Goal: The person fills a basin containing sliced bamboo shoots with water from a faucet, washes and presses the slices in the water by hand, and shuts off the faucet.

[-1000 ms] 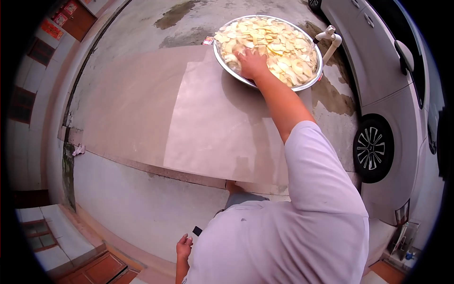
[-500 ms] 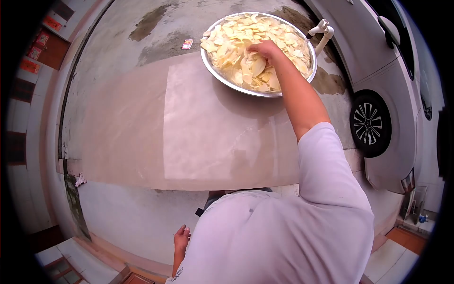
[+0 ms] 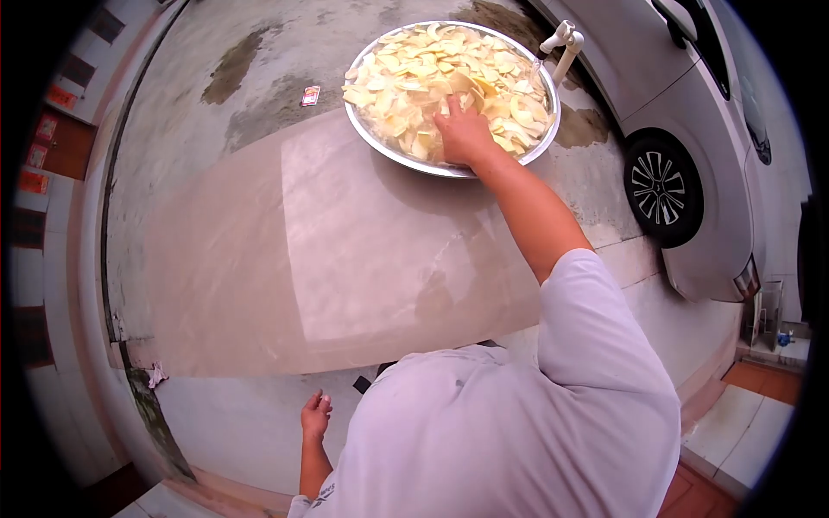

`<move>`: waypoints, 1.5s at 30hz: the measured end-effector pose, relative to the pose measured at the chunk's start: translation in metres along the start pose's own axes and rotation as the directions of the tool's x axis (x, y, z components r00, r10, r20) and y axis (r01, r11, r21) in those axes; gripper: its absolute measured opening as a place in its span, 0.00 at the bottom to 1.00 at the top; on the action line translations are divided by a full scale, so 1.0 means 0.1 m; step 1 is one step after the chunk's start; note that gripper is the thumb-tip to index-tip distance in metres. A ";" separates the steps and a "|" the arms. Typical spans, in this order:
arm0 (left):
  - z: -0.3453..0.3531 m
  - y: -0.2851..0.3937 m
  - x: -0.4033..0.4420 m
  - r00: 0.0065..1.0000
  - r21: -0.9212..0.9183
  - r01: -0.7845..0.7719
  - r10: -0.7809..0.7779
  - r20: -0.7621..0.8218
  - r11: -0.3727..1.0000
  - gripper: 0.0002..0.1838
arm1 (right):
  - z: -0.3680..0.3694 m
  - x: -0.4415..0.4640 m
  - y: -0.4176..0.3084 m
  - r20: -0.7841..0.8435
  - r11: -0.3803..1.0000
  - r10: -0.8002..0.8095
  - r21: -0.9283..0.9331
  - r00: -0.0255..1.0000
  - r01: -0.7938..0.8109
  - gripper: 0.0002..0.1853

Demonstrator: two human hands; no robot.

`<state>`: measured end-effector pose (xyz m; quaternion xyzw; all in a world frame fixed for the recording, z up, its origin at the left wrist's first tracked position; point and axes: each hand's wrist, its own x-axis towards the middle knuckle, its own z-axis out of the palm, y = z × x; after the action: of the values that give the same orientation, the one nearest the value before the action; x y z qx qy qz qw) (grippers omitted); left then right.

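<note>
A wide metal basin (image 3: 386, 157) stands at the far end of the table, heaped with thin, pale yellow potato slices (image 3: 414, 65) that look wet. Reaching over the near rim, my right hand (image 3: 466, 135) has its fingers down among the slices. A few slices tilt up against the fingertips, which are partly hidden by them, and the fingers appear bent around some. Low at my left side, away from the table, my left hand (image 3: 317, 416) hangs with loosely curled fingers and nothing visible in it.
A smooth tan table (image 3: 371, 259) lies between me and the basin. White pipes (image 3: 566, 50) with a tap rise beside the basin's right rim. A silver car (image 3: 699, 129) is parked on the right. A small red-and-white packet (image 3: 311, 96) lies on the concrete.
My right hand has moved nearer the basin's close rim and lower into the slices. Slices near it have shifted. The view has turned slightly; my left hand still hangs at my side.
</note>
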<state>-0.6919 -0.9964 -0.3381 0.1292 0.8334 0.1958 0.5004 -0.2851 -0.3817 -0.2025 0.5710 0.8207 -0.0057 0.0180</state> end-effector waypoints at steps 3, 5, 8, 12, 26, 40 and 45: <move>-0.01 0.02 0.03 1.000 -0.010 0.005 -0.005 0.010 1.000 0.30 | -0.11 0.10 0.00 0.037 0.975 -0.008 0.220 0.999 -0.001 0.37; -0.04 -0.03 0.01 1.000 -0.004 0.013 -0.013 0.015 1.000 0.30 | -0.25 0.19 0.07 -0.013 0.952 -0.025 0.306 1.000 0.028 0.33; -0.06 -0.07 -0.03 1.000 0.029 0.017 -0.018 0.023 0.999 0.29 | -0.52 0.48 0.14 0.087 0.917 0.156 0.357 0.984 -0.177 0.33; -0.13 -0.34 -0.03 0.999 -0.017 0.040 -0.040 0.014 0.999 0.29 | -0.96 0.51 -0.16 0.033 1.000 0.009 -0.012 0.999 -0.009 0.26; -0.10 -0.23 -0.22 0.996 -0.102 0.084 -0.087 -0.031 0.991 0.31 | 0.08 1.58 -1.22 -0.340 0.934 0.000 0.337 0.940 0.122 0.30; -0.17 -0.65 0.39 0.997 0.135 -0.078 0.079 0.003 0.988 0.29 | -0.11 1.21 -0.56 -0.089 0.991 -0.082 0.099 0.993 0.090 0.14; -0.21 -0.64 0.40 1.000 0.064 0.027 -0.027 -0.009 0.998 0.29 | -0.70 0.95 -0.24 -0.082 0.999 0.014 -0.032 0.997 -0.017 0.16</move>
<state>-0.7299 -1.0408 -0.3898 0.1331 0.8429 0.1627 0.4952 -0.3422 -0.2986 -0.1359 0.5768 0.8163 0.0313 -0.0059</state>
